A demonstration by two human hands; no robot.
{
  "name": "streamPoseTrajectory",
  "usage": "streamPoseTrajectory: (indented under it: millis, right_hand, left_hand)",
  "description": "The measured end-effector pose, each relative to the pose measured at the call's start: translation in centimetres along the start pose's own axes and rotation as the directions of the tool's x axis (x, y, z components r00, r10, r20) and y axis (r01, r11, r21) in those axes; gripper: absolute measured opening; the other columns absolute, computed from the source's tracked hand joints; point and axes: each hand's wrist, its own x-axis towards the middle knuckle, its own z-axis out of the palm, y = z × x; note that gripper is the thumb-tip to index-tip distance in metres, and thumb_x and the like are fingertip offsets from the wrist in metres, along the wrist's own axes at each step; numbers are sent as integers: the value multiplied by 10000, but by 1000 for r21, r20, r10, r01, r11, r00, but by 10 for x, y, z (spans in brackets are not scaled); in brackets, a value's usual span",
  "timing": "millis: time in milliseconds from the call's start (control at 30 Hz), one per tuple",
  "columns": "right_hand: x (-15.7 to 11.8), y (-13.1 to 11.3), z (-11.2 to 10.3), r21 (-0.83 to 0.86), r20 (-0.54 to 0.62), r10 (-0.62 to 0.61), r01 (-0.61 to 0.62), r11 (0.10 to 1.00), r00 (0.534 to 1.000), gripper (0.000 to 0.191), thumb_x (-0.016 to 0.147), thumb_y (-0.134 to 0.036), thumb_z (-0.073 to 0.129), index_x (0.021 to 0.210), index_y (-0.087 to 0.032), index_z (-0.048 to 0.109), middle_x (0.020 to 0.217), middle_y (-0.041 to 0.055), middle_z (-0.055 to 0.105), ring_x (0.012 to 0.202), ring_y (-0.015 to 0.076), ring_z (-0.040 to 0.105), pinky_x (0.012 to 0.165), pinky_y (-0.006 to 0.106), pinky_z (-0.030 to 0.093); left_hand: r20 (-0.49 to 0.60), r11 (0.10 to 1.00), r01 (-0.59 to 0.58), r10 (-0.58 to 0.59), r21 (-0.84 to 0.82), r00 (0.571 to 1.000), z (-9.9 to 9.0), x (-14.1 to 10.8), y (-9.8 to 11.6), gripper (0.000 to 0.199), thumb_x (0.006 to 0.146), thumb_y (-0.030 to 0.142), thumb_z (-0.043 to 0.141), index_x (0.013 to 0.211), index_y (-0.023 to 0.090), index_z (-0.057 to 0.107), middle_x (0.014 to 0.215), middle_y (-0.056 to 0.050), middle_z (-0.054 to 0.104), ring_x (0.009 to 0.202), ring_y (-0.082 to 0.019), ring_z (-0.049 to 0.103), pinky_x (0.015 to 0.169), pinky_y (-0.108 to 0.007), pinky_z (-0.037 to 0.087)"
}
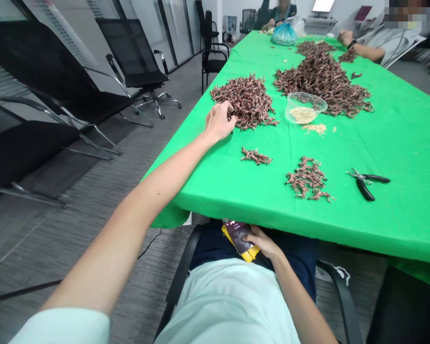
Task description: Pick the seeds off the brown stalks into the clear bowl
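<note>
My left hand [220, 120] reaches out to the near left edge of a heap of small brown, twisted, knobbly pieces [249, 100]. Its fingers are curled at the heap, thumb and forefinger bent toward each other, and what sits between them is hidden. Down in my lap, below the table edge, my right hand [263, 241] grips a phone [239, 235] with a lit dark screen and a yellow case, thumb on the screen. Closer to me on the green cloth [215, 191] lie a short row of the brown pieces [257, 156] and a loose cluster of them [306, 179].
Black-handled pliers [368, 183] lie with handles spread at right. A clear bowl [306, 109] holds pale grains, some spilled beside it. Behind it rises a larger brown heap [322, 81]. A blue bag [284, 34] and two people are farther back. Black chairs [136, 52] stand left.
</note>
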Motion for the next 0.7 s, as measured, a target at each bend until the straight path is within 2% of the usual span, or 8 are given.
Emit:
streamPoseTrajectory:
  millis: [133,300,433,600,700]
  right_hand:
    - [4,-9,-3,-178,34,-21,26,984,999,485,712,-407,748,1135,-195,643,1138,71,705,1037,293,635,956,433,468]
    - [5,-19,1,-452,27,-171,164,877,985,536,654,-426,803,1126,-211,668,1153,73,705,1079,331,616,1010,472,428]
    - [7,-15,-3,-535,110,-175,206,819,979,489,737,-390,712,1178,-195,631,1206,79,682,1093,309,621,1006,449,452]
    - [3,-13,-6,-600,22,-217,187,778,976,422,875,-451,542,1198,-189,615,1236,98,669,1142,311,609,1015,449,443]
    - [-8,-23,-12,-694,66,-250,225,684,966,450,892,-484,521,1240,-215,618,1279,97,651,1180,325,591,1022,455,433]
  left_hand:
    - [-2,1000,5,-5,3,1000,0,0,1,204,852,207,589,1053,238,608,1103,-86,630,1096,-252,548,1041,-448,397]
    - [3,1000,-2,2,2,1000,0,0,0,214,863,201,571,1073,225,605,1121,-96,624,1112,-264,542,1044,-462,386]
    - [9,1000,-11,11,3,1000,2,1,-3,244,866,211,567,1107,207,603,1138,-111,618,1115,-269,535,1035,-460,379]
    - [-20,1000,-16,16,12,1000,2,1,-3,236,854,217,586,1089,197,608,1106,-117,622,1068,-271,546,991,-461,403]
    - [-47,1000,-13,14,17,999,1,0,0,226,845,211,592,1069,195,610,1091,-116,617,1040,-272,554,962,-454,417]
